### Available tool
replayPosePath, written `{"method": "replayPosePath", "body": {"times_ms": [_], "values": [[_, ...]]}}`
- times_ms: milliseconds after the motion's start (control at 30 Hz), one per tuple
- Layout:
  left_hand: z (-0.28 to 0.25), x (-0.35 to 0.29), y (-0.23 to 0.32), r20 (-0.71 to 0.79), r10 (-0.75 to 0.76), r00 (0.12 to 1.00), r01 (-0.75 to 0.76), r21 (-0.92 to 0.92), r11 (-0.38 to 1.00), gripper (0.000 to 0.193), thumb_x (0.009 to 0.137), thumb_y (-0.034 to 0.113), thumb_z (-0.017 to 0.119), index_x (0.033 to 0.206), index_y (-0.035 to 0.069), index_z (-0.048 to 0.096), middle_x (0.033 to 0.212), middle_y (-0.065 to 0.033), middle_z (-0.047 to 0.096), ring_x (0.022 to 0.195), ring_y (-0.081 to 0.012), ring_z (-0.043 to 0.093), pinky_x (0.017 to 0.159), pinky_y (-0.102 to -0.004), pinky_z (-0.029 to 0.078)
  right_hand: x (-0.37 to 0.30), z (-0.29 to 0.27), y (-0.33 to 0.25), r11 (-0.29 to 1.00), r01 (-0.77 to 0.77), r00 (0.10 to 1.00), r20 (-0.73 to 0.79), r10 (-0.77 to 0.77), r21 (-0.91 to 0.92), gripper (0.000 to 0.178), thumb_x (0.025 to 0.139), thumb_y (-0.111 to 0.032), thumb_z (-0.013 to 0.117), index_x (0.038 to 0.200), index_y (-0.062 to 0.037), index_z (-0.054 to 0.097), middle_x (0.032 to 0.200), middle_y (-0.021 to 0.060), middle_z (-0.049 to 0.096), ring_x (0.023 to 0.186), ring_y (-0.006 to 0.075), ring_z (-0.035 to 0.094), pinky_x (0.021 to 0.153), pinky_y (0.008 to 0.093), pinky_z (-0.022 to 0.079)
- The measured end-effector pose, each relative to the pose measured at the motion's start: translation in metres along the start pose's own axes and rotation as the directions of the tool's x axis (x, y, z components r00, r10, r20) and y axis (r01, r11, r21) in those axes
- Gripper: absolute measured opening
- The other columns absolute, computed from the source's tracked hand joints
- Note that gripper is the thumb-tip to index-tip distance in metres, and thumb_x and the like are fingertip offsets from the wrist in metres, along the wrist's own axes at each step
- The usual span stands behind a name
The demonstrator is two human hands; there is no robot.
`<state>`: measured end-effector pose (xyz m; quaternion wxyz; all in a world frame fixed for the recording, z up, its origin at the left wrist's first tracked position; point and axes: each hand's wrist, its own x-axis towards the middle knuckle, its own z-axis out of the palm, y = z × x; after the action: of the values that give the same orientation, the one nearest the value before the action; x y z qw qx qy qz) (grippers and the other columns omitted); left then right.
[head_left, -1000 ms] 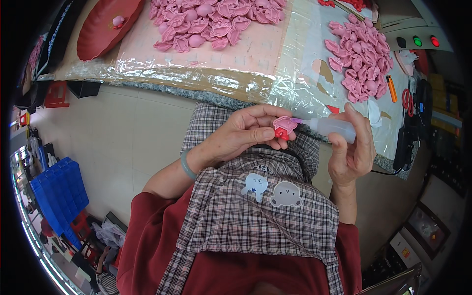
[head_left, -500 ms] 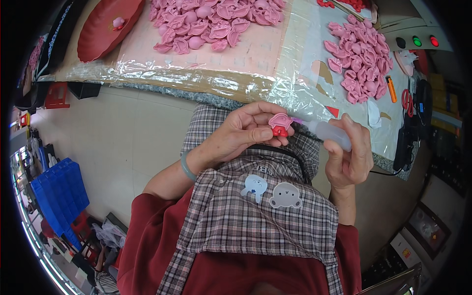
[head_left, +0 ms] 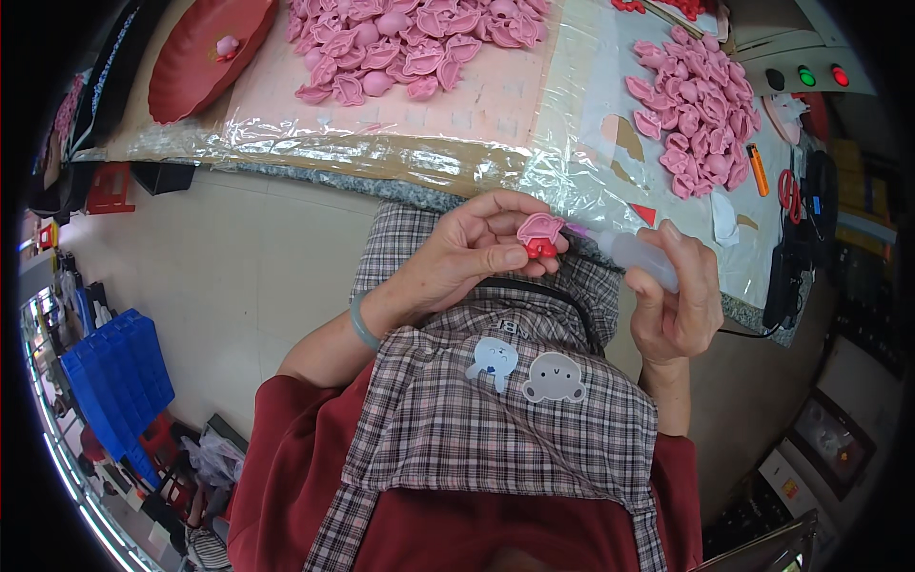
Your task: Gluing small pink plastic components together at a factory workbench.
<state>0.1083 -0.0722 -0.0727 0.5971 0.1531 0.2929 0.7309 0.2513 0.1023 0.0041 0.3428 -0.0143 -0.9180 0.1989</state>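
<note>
My left hand [head_left: 481, 242] pinches a small pink-and-red plastic figure piece [head_left: 540, 234] between thumb and fingers, above my lap. Its upper part is a hollow pink shell facing up; two red rounded bits stick out below. In my right hand [head_left: 679, 291] is a translucent squeeze bottle [head_left: 640, 259], held tilted with its thin purple nozzle [head_left: 576, 229] pointing left. The nozzle tip is at the right edge of the pink shell; I cannot tell whether they touch. Loose pink shell pieces [head_left: 694, 114] are heaped on the table to the right.
A larger heap of pink pieces [head_left: 376, 48] covers the table's middle. At left a red scalloped dish [head_left: 181, 86] holds one small assembled piece. An orange cutter [head_left: 758, 170] and red-handled scissors [head_left: 789, 195] lie at the right edge. A blue crate [head_left: 119, 381] stands at lower left.
The figure piece has shifted slightly left and up and tipped a little in my left hand. The bottle stays close beside it, nearly unmoved.
</note>
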Motion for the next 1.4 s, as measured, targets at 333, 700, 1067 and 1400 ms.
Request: {"method": "replayPosePath", "body": {"times_ms": [333,700,1067,1400], "values": [[0.0011,0.0009,0.0008,-0.014,-0.011,1.000,0.011,0.006,1.000,0.043,0.092,0.013,0.062,0.129,0.004,0.044,0.119,-0.0206,0.059,0.101,-0.0225,0.064,0.090,-0.0325,0.053,0.0005,-0.0026,-0.0001,1.000,0.001,0.999,0.035,0.000,-0.024,0.043,0.089,-0.021,0.067,0.122,0.0044,0.054,0.088,0.0176,0.066,0.074,0.0266,0.064,0.062,0.0336,0.052],[0.0013,0.0016,0.0025,-0.020,0.004,1.000,-0.004,-0.002,1.000,0.043,0.092,0.011,0.061,0.130,0.000,0.044,0.119,-0.0196,0.059,0.101,-0.0220,0.064,0.090,-0.0315,0.054,0.0005,-0.0031,0.0016,0.999,0.003,1.000,0.005,-0.003,-0.034,0.041,0.089,-0.017,0.066,0.122,0.0052,0.053,0.087,0.0183,0.066,0.074,0.0266,0.063,0.063,0.0336,0.052],[0.0016,0.0007,0.0026,-0.023,0.008,1.000,-0.007,0.007,1.000,0.043,0.092,0.012,0.062,0.129,0.000,0.044,0.119,-0.0198,0.059,0.101,-0.0224,0.064,0.089,-0.0320,0.054,0.0001,0.0006,0.0010,1.000,0.012,1.000,0.021,-0.012,-0.010,0.043,0.088,-0.016,0.067,0.122,0.0054,0.054,0.089,0.0174,0.067,0.075,0.0267,0.064,0.063,0.0341,0.053],[0.0009,0.0002,0.0034,-0.051,0.026,0.998,-0.026,0.003,1.000,0.047,0.092,0.012,0.060,0.135,0.004,0.043,0.119,-0.0190,0.060,0.103,-0.0225,0.063,0.090,-0.0304,0.053,-0.0019,-0.0023,0.0001,0.996,-0.075,0.997,-0.009,0.075,0.055,0.042,0.090,-0.020,0.065,0.121,0.0054,0.055,0.085,0.0183,0.065,0.073,0.0242,0.063,0.062,0.0311,0.052]]}}
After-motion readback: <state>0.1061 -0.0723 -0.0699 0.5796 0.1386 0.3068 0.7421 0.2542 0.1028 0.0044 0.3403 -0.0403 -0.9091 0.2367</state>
